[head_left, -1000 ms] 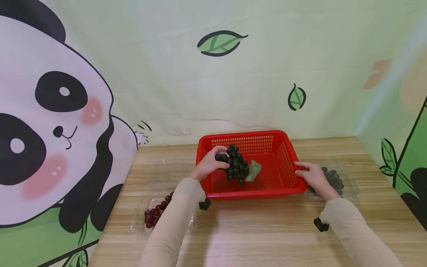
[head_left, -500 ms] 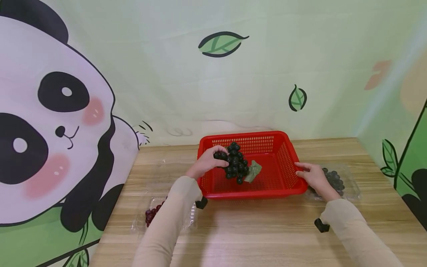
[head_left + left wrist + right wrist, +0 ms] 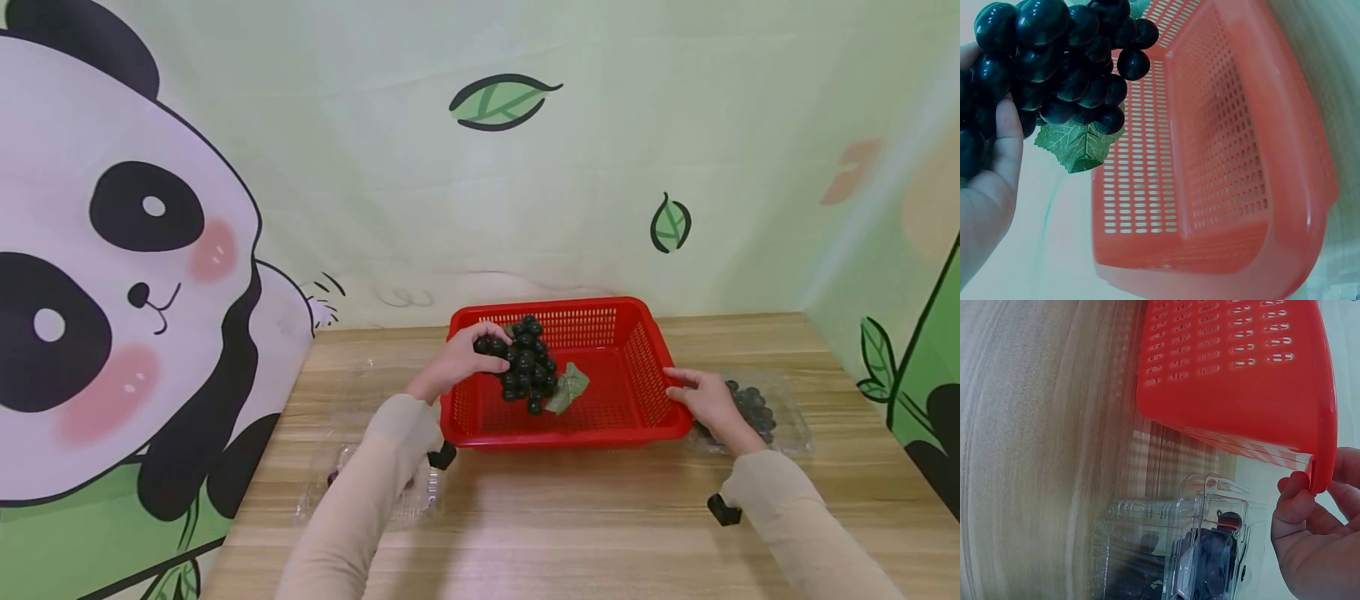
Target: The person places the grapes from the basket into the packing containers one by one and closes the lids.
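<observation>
My left hand [image 3: 468,357] grips a bunch of dark grapes [image 3: 527,364] over the left part of the red basket [image 3: 570,437]. Green leaves [image 3: 1079,145] hang from the bunch; in the left wrist view, thumb and fingers close round its near end. At the basket's right end, my right hand [image 3: 705,395] pinches the rim. The right wrist view shows the right hand's fingers [image 3: 1295,500] curled over the red rim [image 3: 1327,425].
A clear plastic box [image 3: 791,412] with dark grapes [image 3: 752,408] stands right of the basket, partly behind the right hand. Another clear box [image 3: 423,496] lies at the left, mostly hidden by the left sleeve. A panda-print backdrop [image 3: 360,167] rises behind the table [image 3: 570,533].
My left hand has moved slightly left and up with the grape bunch, and its sleeve now covers most of the red grapes at the left. The right hand stays on the rim.
</observation>
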Demonstrator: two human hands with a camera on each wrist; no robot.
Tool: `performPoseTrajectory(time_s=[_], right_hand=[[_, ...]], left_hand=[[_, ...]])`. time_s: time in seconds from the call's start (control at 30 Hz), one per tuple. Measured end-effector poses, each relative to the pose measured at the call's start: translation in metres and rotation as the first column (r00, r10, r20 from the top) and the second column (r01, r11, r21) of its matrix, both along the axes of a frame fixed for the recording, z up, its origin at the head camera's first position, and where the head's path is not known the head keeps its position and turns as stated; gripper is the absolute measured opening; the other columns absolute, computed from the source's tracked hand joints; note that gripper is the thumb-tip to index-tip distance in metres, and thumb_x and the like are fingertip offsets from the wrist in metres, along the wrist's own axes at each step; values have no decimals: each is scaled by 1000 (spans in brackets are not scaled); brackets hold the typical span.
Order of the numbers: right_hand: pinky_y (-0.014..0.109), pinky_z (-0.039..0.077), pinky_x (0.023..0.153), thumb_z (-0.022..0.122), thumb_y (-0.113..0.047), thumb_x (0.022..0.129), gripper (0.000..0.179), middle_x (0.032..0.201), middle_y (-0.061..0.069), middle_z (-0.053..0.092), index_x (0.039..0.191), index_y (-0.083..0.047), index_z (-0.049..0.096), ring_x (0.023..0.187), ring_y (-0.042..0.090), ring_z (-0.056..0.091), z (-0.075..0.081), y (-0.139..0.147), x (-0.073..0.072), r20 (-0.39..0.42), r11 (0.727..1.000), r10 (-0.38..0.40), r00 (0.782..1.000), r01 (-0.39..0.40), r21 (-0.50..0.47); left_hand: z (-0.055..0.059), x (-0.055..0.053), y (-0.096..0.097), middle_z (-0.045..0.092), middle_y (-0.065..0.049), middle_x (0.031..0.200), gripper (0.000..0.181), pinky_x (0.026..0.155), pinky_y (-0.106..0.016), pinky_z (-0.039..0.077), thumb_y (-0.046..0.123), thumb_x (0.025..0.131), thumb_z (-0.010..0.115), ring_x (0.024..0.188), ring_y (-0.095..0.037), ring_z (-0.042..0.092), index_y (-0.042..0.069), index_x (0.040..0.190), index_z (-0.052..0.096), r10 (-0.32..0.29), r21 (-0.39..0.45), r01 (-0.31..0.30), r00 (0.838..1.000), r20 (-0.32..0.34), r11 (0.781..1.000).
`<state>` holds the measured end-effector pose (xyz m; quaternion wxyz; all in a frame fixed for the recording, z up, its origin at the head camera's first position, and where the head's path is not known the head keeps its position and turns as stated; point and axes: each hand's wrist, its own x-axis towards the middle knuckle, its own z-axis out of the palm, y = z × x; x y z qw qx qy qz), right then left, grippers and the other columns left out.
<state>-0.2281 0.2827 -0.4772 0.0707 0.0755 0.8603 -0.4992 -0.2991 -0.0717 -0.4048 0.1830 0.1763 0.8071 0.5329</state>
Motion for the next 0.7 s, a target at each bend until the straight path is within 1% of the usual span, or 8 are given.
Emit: performPoseTrajectory(time_s=[0.17, 0.37, 0.5, 0.7], right_hand=[[31, 53, 71, 49, -8, 89, 45, 128, 31, 40, 132, -1, 38, 94, 25, 58, 0, -1, 0, 2, 1000, -1, 1000, 1, 1], [29, 53, 69, 49, -8, 89, 45, 128, 31, 40, 132, 0, 38, 87, 20, 59, 0, 0, 0, 9, 1000, -4, 1000, 5, -26], [27, 53, 66, 48, -8, 89, 45, 127, 32, 40, 133, -1, 37, 83, 17, 60, 0, 0, 0, 8, 999, -1, 1000, 2, -33], [26, 52, 65, 47, -9, 90, 45, 128, 32, 39, 133, -1, 36, 83, 18, 61, 2, 0, 1, 15, 999, 1, 1000, -1, -39]], left_hand=[[9, 4, -9, 54, -7, 107, 29, 74, -31, 50, 9, 77, 65, 92, -21, 54, 7, 103, 54, -7, 48, 7, 1000, -21, 999], [19, 8, -22, 53, -10, 107, 31, 78, -30, 49, 5, 76, 64, 93, -20, 52, 2, 104, 51, -10, 104, 14, 999, -35, 994], [22, 10, -33, 54, -9, 105, 30, 79, -28, 47, 5, 76, 65, 94, -19, 51, 2, 103, 52, 4, 114, 0, 999, -38, 994], [26, 15, -45, 54, -5, 101, 27, 73, -25, 48, 2, 75, 65, 84, -14, 55, 7, 99, 53, 22, 129, -20, 1000, -14, 991]])
